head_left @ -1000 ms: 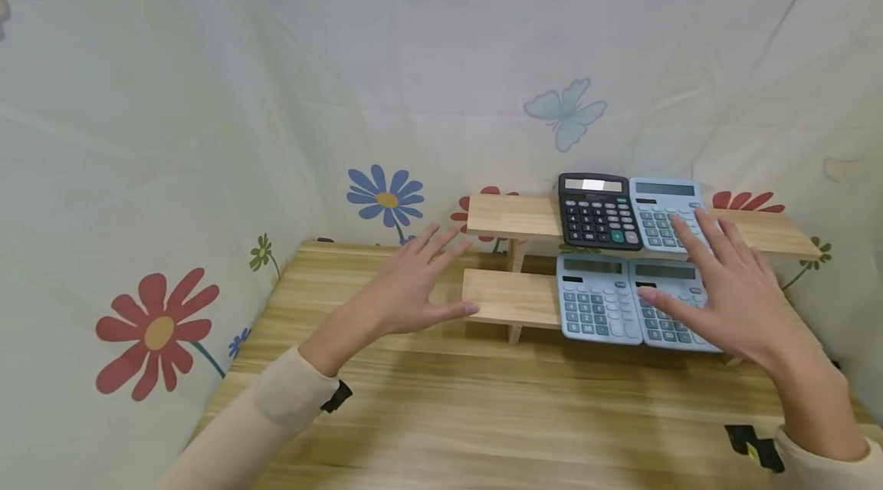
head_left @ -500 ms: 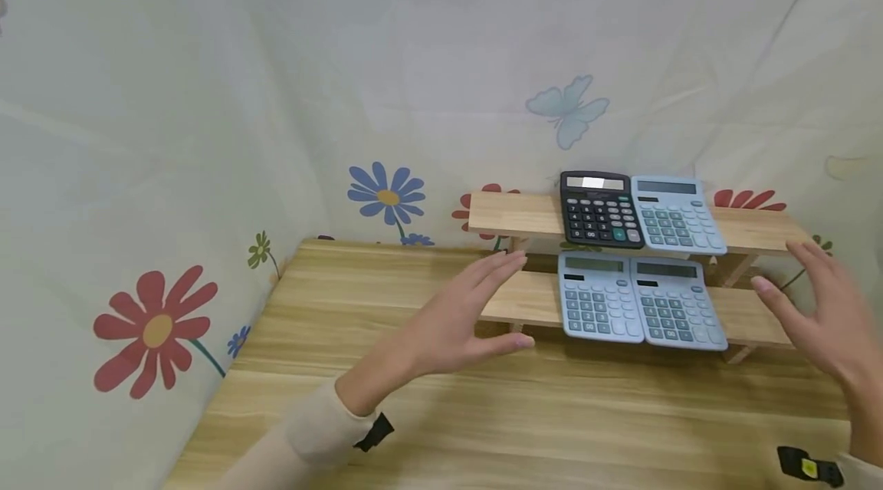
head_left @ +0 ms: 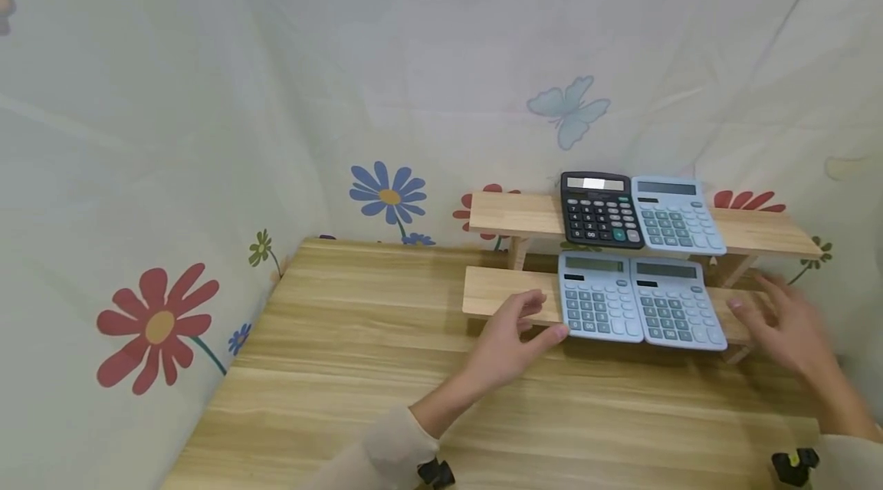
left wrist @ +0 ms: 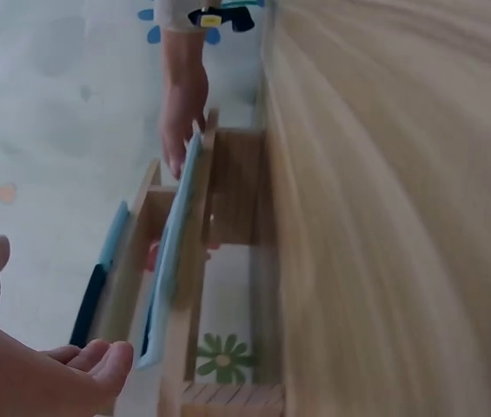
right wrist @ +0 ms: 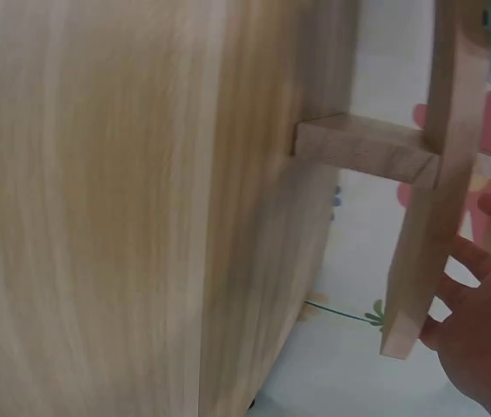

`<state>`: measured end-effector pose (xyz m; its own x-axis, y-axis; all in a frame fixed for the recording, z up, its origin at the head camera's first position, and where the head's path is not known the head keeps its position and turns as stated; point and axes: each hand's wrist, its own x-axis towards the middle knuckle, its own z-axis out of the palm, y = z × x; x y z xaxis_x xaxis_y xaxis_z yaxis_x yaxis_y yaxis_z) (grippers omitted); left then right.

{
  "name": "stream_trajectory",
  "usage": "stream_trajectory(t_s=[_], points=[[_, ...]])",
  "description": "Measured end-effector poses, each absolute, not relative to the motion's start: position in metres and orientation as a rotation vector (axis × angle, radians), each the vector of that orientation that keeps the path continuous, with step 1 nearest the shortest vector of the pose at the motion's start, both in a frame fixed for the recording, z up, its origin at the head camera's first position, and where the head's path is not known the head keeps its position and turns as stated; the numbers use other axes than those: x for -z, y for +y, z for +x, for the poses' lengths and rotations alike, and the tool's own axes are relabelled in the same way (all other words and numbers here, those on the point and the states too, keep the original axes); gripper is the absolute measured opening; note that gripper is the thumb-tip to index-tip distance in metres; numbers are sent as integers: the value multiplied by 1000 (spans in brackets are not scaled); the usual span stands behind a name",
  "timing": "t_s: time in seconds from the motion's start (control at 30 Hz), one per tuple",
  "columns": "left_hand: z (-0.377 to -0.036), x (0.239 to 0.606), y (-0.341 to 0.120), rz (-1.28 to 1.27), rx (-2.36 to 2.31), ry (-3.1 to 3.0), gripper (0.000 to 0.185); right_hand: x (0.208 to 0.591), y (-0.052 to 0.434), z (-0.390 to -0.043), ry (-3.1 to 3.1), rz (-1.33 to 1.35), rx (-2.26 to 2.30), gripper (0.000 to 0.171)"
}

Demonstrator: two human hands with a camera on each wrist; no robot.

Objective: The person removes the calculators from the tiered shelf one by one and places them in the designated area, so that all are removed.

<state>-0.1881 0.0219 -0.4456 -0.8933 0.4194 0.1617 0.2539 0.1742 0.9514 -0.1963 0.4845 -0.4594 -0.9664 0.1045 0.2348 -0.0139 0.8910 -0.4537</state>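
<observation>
Two light blue calculators lie side by side on the lower step of a wooden shelf: the left one (head_left: 600, 298) and the right one (head_left: 679, 304). On the upper step (head_left: 513, 214) are a black calculator (head_left: 600, 210) and another light blue calculator (head_left: 676, 214). My left hand (head_left: 507, 344) is at the left end of the lower step, fingers loosely bent, thumb tip right at the left calculator's lower corner. To the right of the lower pair is my right hand (head_left: 793, 333), fingers relaxed over the lower step's end. The right wrist view shows its fingers (right wrist: 475, 256) beside the board.
The shelf stands on a wood-grain table (head_left: 345, 360) against a pale cloth backdrop (head_left: 441, 53) printed with flowers and a butterfly. Wooden legs (right wrist: 367, 148) hold the steps above the tabletop.
My left hand has moved right and down to the lower left calculator. The right hand swung right, off the calculators, then came down and back toward the lower step. The calculators have stayed put.
</observation>
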Motion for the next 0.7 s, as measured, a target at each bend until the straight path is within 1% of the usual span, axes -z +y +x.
stream_trajectory(t_s=[0.23,0.43,0.7], points=[[-186,460,41,527,-1866,2163,75,468,491,-205,-2842,34,-579,77],[-187,466,58,436,-1928,2107,71,468,490,-205,-2852,19,-533,78],[-185,472,69,317,-2063,2054,63,485,493,-209,-2800,89,-315,72]])
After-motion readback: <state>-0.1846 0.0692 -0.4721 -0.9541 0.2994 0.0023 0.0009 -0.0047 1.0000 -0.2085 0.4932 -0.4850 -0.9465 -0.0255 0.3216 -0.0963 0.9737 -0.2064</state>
